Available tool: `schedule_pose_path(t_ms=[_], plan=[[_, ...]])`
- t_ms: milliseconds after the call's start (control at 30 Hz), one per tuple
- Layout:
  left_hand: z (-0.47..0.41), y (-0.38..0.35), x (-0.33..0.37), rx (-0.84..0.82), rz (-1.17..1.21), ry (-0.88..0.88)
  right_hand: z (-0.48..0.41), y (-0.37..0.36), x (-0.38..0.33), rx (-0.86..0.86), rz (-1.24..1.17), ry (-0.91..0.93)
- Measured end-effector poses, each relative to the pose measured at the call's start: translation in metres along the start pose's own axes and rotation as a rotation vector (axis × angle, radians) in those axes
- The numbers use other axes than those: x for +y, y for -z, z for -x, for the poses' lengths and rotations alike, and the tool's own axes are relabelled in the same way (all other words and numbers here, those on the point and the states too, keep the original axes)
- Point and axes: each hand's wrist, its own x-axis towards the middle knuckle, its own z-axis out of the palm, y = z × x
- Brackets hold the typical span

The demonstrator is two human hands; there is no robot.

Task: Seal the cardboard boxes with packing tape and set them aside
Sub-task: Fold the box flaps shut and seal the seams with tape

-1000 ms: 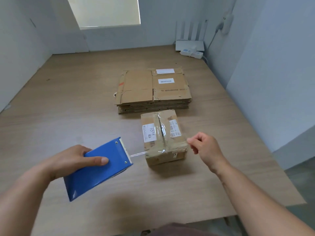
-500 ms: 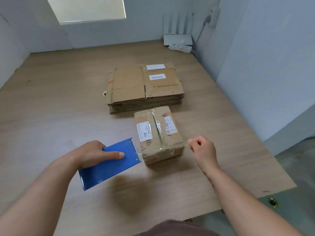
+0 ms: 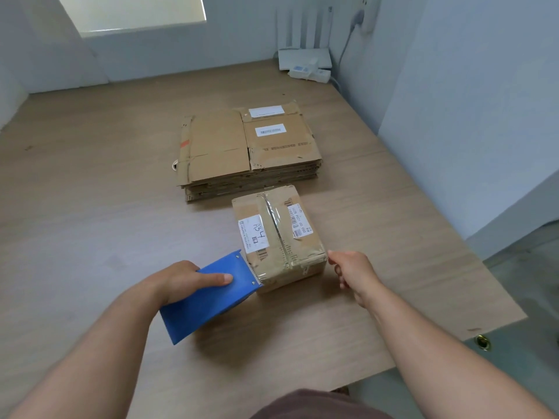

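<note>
Item under work: a small brown cardboard box [image 3: 278, 237] with white labels stands on the wooden bench [image 3: 90, 207], towards its front edge and just in front of a stack of flattened brown cardboard boxes [image 3: 248, 152].
Seal condition: clear packing tape [image 3: 272, 217] runs along the top centre seam. A further band appears to cross the near end, wrinkled at the corners.
Left hand: the left hand [image 3: 184, 281] grips a blue flat-sided tape dispenser [image 3: 208, 300], thumb laid across its upper face. The dispenser's cutting end meets the box's near left corner.
Right hand: the right hand [image 3: 352, 272] is at the box's near right corner, fingers loosely bent, with a fingertip touching the edge. Whether it pinches tape cannot be told.
Step in hand: judged to be the finish of the cross band at the near end, at the point of cutting.
Next move: likely calls for a sharp tilt of the dispenser to tear the tape against its blade while the right hand steadies the box. The loose end then needs smoothing flat before the box is set aside.
Remaining work: the flattened stack appears unassembled and unsealed.
</note>
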Motion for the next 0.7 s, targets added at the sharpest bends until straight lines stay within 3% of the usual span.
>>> schedule_pose_path(t_ms=[100,200,333,433,700], plan=[[-0.001,-0.002,-0.001,-0.003,0.012,-0.019,0.003,0.003,0.000,0.131,0.257,0.022],[-0.002,-0.001,0.001,0.020,0.002,-0.020,0.014,-0.005,-0.028,0.287,0.286,0.165],[-0.002,-0.002,0.001,0.023,0.000,-0.033,0.031,-0.042,-0.050,0.122,0.523,0.216],[-0.004,-0.007,-0.003,0.030,0.022,-0.041,0.039,-0.056,-0.044,0.111,0.712,0.235],[0.009,0.005,-0.021,0.023,0.023,-0.027,0.037,-0.059,-0.040,0.140,0.703,0.248]])
